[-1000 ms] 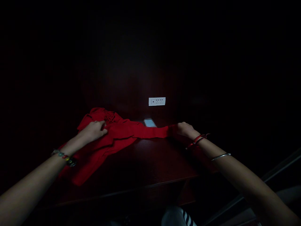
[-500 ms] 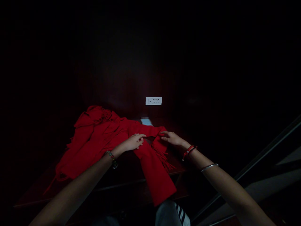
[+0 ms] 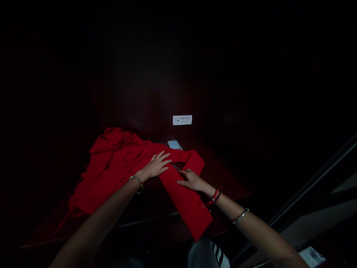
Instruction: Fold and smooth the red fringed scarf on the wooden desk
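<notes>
Several folds of a red scarf (image 3: 117, 175) lie heaped on a dark wooden table. A flat strip of it runs off the front edge and hangs down. My left hand (image 3: 156, 166) rests palm down on the cloth where the strip begins, its fingers spread. My right hand (image 3: 193, 181) lies on the strip, fingers stretched out to the left and touching the cloth, with thumb apart. A folded-over end of the scarf sits just beyond my right fingers. The fringe seen there earlier is hidden.
The dark wooden table (image 3: 44, 238) meets a dark wall with a white power socket (image 3: 182, 120). A pale blurred rectangle (image 3: 174, 144) lies behind the scarf. My knee in striped trousers (image 3: 208, 255) is below the table edge. A dark rail (image 3: 315, 175) slants at right.
My left fingers have spread out flat. My right hand has moved down and left from the fringed end onto the strip, and the fringe no longer shows. The hanging end has shifted slightly right.
</notes>
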`<state>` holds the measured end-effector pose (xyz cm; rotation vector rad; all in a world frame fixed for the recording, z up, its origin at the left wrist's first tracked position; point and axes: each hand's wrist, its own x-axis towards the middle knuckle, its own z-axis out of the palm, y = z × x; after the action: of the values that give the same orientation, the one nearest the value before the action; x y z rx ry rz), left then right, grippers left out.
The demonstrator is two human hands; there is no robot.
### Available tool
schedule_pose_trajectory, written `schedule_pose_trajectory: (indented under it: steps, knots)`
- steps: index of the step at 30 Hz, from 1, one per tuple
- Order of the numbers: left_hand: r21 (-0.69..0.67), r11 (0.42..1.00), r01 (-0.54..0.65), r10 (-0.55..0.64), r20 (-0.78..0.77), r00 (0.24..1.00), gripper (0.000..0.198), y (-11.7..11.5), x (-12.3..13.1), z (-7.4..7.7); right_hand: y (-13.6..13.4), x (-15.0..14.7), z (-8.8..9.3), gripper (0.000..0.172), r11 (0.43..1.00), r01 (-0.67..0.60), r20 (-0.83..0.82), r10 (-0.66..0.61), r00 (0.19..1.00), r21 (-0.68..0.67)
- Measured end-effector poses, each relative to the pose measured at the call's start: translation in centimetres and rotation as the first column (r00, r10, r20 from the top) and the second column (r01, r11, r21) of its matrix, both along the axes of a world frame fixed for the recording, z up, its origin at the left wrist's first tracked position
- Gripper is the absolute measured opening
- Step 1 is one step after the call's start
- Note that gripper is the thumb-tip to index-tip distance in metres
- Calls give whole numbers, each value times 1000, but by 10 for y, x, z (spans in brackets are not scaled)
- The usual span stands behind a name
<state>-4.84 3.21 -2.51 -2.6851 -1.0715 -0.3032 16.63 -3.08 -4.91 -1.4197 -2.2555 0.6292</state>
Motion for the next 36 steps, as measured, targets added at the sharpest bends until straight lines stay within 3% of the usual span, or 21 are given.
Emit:
schedule_pose_trajectory:
  steps: [3,5,8,13,16,18,21,26,30,33,36]
  knots:
    - [30,1000,-8,10,-70,997,39,1,0,-6,25,20,1,33,994,-9,9,8,1000,109]
    - [49,999,-23,27,-79,996,37,1,0,-9,40,35,2,34,979,-11,85,-7,996,204]
    - [40,999,-22,26,-91,996,30,6,0,-5,57,53,1,47,954,-138,275,63,959,265]
    - [-115,992,48,-64,-144,988,21,28,-4,28,75,53,1,55,937,-314,485,207,850,151]
    - [-180,982,54,-87,-184,979,21,43,-13,50,83,46,6,44,936,-333,518,229,824,116]
    - [-172,985,25,-63,-221,973,22,51,-18,56,88,42,10,34,934,-342,521,240,819,106]
    - [-120,993,-3,-26,-235,972,22,58,-24,48,93,39,11,25,939,-330,528,233,817,97]
    - [-30,1000,-9,6,-114,993,26,66,-32,15,95,39,6,20,944,-314,509,222,832,101]
    - [-44,998,-52,53,26,998,26,70,-39,10,96,39,13,26,940,-327,354,274,894,98]
    - [-116,992,-52,72,178,981,25,66,-34,23,91,27,29,26,958,-267,-32,271,962,108]
    - [-212,977,15,65,365,929,24,57,-17,45,79,0,48,31,968,-230,-432,167,886,-96]
